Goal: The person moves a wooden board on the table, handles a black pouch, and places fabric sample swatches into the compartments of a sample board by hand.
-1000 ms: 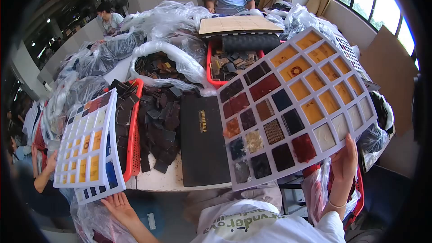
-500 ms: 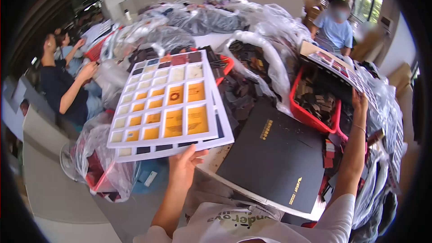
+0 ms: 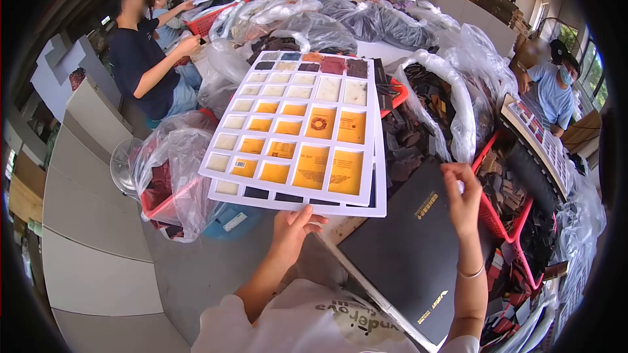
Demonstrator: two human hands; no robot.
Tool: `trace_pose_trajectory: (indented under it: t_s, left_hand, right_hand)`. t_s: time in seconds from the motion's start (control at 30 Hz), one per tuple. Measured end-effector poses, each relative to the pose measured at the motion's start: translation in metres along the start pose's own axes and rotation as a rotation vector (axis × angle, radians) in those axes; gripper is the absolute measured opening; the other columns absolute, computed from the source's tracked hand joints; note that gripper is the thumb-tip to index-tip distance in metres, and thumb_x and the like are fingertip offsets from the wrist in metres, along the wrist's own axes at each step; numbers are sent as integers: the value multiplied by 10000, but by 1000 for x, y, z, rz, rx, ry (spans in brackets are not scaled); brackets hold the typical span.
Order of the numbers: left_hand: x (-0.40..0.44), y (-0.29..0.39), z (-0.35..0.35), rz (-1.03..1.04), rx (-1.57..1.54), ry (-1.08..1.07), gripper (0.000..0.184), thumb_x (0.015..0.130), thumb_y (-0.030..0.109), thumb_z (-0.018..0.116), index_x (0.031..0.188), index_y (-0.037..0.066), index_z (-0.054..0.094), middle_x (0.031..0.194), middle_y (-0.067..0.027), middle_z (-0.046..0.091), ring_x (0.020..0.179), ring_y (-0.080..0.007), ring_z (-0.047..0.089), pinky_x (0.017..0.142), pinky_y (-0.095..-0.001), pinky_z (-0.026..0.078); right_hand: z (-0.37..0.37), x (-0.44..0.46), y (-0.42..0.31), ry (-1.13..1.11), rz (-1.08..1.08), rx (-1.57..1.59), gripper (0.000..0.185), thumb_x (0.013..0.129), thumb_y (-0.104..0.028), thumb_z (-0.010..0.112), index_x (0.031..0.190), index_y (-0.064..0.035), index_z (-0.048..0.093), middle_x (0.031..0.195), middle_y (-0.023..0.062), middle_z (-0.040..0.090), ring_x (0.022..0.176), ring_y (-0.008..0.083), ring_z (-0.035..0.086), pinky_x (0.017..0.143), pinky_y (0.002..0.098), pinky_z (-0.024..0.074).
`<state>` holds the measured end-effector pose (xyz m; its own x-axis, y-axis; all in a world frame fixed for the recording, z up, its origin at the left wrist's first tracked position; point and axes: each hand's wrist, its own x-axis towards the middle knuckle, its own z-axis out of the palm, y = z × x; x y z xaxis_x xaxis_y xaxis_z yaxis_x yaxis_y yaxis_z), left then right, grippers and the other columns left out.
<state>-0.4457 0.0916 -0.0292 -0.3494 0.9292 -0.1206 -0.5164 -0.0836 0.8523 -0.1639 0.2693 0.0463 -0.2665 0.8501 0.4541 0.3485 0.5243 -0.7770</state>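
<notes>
My left hand grips the near edge of two stacked white grid frames, fingers under and thumb on top. The upper grid frame has windows showing yellow printed card, pale backing and, along the far rows, coloured swatches. Beneath it the lower grid frame sticks out at the right and near sides, with dark windows. My right hand hovers over a black folder with gold lettering. Its fingers are curled together, and a tiny pale spot shows at them that I cannot identify.
Right of the folder, a red basket holds brown swatches, with another gridded board resting over it. Plastic bags heap across the table. A bagged pink basket stands at left. Co-workers sit around the table.
My right hand has left the gridded board at the right and come back over the black folder. The view has turned, while my left hand keeps holding the stacked frames.
</notes>
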Motion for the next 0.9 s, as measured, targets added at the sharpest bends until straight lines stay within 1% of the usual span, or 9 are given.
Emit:
trace_pose_trajectory:
  t_s: [0.03, 0.1, 0.23, 0.37, 0.47, 0.53, 0.63, 0.83, 0.9]
  left_hand:
    - [0, -1, -10, 37, -22, 20, 314, 974, 210, 566, 1217, 17, 518, 1033, -121, 667, 880, -211, 681, 684, -295, 544]
    - [-2, 4, -14, 83, -11, 65, 348, 951, 192, 612, 1220, -6, 514, 1048, -125, 664, 875, -221, 685, 683, -305, 541]
    - [3, 9, -19, 182, 69, 43, 368, 949, 168, 616, 1247, -4, 487, 1047, -123, 668, 856, -222, 696, 648, -284, 542]
    - [24, 14, -39, 226, 95, -16, 354, 957, 139, 598, 1263, 0, 489, 1026, -112, 675, 845, -197, 693, 645, -263, 553]
    - [46, 31, -67, 227, -32, 13, 289, 956, 110, 582, 1212, -16, 538, 1015, -117, 675, 832, -195, 687, 711, -277, 565]
    - [58, 39, -81, 262, -68, 13, 252, 957, 128, 589, 1165, -12, 565, 998, -111, 675, 827, -182, 684, 715, -285, 569]
    - [83, 64, -102, 204, -104, 73, 182, 954, 145, 607, 1076, 11, 592, 992, -109, 668, 773, -156, 674, 706, -266, 568]
    - [143, 69, -147, 283, -252, 410, 148, 914, 124, 666, 1002, 21, 606, 919, -68, 626, 797, -145, 591, 721, -244, 521]
    - [143, 65, -140, 273, -240, 396, 176, 909, 108, 665, 1047, 22, 597, 924, -66, 615, 786, -143, 579, 743, -280, 503]
  right_hand:
    - [24, -4, -43, -83, -393, -284, 195, 825, -86, 701, 1005, -20, 666, 945, 84, 642, 924, 221, 583, 838, 343, 446]
    - [66, -14, -88, -171, -722, -467, 276, 742, -131, 743, 986, -29, 665, 933, 93, 635, 937, 257, 565, 859, 365, 427]
    - [123, -15, -87, -327, -775, -552, 252, 689, -113, 707, 927, -46, 657, 870, 55, 609, 869, 208, 560, 788, 326, 418]
    - [121, -14, -89, -452, -840, -826, 202, 671, -85, 649, 872, -66, 642, 833, 41, 580, 835, 191, 554, 728, 306, 416]
    - [69, -1, -89, -199, -716, -761, 241, 691, -66, 627, 931, -39, 637, 852, 58, 576, 845, 228, 553, 717, 336, 452]
    - [18, -11, -82, -117, -564, -686, 343, 647, 73, 647, 978, -18, 637, 953, 94, 605, 869, 285, 549, 769, 394, 489]
    - [-48, -60, -40, -4, -274, -628, 351, 666, 184, 587, 961, -1, 635, 1065, 129, 562, 938, 296, 559, 803, 372, 491]
    - [-138, -206, 54, 89, -6, -641, 292, 719, 192, 578, 939, 10, 639, 1113, 145, 544, 1040, 312, 582, 899, 357, 488]
    - [-155, -237, 76, 143, 82, -614, 281, 737, 190, 576, 942, 11, 647, 1136, 150, 543, 1067, 314, 585, 934, 361, 479]
